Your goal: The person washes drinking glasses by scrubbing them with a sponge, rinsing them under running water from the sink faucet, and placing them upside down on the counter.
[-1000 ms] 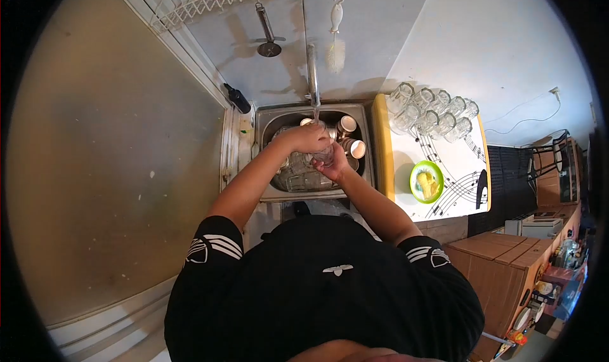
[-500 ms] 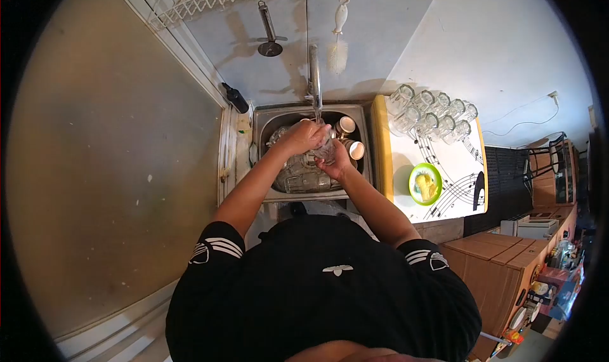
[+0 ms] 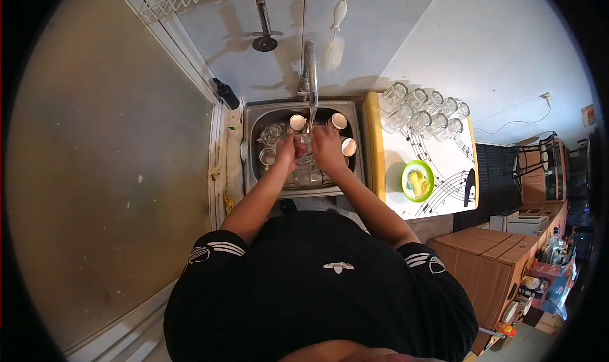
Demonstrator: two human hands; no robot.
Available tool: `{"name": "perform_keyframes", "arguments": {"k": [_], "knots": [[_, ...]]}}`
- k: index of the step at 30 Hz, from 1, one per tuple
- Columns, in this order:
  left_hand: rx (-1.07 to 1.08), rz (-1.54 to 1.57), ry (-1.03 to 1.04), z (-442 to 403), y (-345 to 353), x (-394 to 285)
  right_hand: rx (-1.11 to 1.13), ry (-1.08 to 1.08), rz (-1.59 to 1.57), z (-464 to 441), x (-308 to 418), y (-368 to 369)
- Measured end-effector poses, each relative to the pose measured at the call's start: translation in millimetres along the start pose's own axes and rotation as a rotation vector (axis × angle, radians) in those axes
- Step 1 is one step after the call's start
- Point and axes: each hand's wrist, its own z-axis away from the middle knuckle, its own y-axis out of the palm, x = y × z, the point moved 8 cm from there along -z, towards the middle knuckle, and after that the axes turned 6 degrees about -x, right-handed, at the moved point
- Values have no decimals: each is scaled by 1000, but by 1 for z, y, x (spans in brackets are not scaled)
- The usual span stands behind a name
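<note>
My left hand [image 3: 290, 150] is curled around the side of a clear glass [image 3: 304, 145] below the tap, inside the steel sink [image 3: 250, 118]. On the other side my right hand [image 3: 327, 147] has its fingers bent over the same glass, its fingertips partly hidden. A thin stream of water falls from the tap [image 3: 311, 76] between the hands. Several more clear glasses [image 3: 307, 179] lie in the basin beneath my wrists. A light-rimmed cup [image 3: 297, 122] stands behind my left hand, and two similar cups [image 3: 339, 121] are at the right.
Right of the sink, a counter [image 3: 396, 165] with a music-note pattern bears several upside-down glass mugs [image 3: 419, 114] and a green bowl [image 3: 417, 181] with a yellow sponge. A dark bottle [image 3: 226, 94] stands at the left corner. A bottle brush [image 3: 335, 45] and a strainer-like utensil [image 3: 264, 41] hang behind.
My left hand has moved left and down, and my right hand has turned over and moved up to the glass. The cup behind my left hand has come into view.
</note>
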Motion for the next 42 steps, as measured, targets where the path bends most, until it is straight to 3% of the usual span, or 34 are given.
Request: {"name": "perform_keyframes", "arguments": {"k": [2, 4, 6, 8, 10, 11, 14, 16, 17, 19, 22, 23, 24, 26, 27, 28, 30, 32, 33, 34, 35, 36, 38, 39, 42], "knots": [[33, 348, -175, -25, -2, 43, 52, -109, 117, -15, 37, -18], [28, 454, -236, -13, 2, 40, 136, -253, 79, -25, 42, -4], [19, 562, -300, 1, 5, 35, 248, -134, 91, -33, 25, 11], [-46, 344, -36, 7, -1, 7, 356, -17, 104, -38, 3, 31], [-58, 273, 78, 20, 0, -16, 377, 375, 32, -32, -40, 45], [-70, 198, 192, 25, 0, -31, 376, 372, 35, -30, -41, 49], [-179, 110, 258, 21, -14, -33, 326, 482, 55, -18, -36, 50], [-110, 113, 244, 19, -19, -40, 504, -23, 223, -21, 7, 59], [-42, 115, 225, 19, -18, -40, 507, -20, 220, -23, 7, 54], [-83, 60, 225, 19, -23, -50, 491, -468, 6, -22, 36, 38], [-127, -21, 236, 27, -22, -68, 661, -438, 24, -26, 39, 34], [-130, -44, 248, 31, -17, -75, 815, -262, 111, -31, 34, 39], [-127, -42, 248, 37, -14, -78, 815, -261, 114, -35, 26, 46], [-4, -106, 579, 57, 1, -107, 903, -39, -356, -41, 8, 69], [-7, -106, 578, 57, 3, -109, 1161, 220, -496, -39, 21, 52], [15, -136, 701, 62, 9, -117, 1166, 220, -499, -35, 16, 54], [33, -169, 829, 68, 12, -124, 1321, 670, -928, -16, 13, 60], [-101, -219, 816, 63, 4, -121, 1243, 620, -977, -20, 19, 61], [-128, -221, 683, 55, -1, -115, 1058, 312, -617, -36, 18, 57], [-125, -221, 682, 53, 1, -114, 847, 22, -263, -49, 23, 47], [-142, -128, 504, 46, -3, -101, 873, -38, 3, -41, 22, 47], [-157, -39, 323, 45, -4, -88, 875, -28, 0, -31, 26, 52], [-160, 7, 322, 31, -8, -80, 430, -451, 359, -31, 49, 39], [-167, 37, 316, 33, -10, -84, 249, -598, 387, -27, 62, 26], [-177, 51, 272, 40, -6, -88, 268, -591, 266, -34, 57, 24]]}}
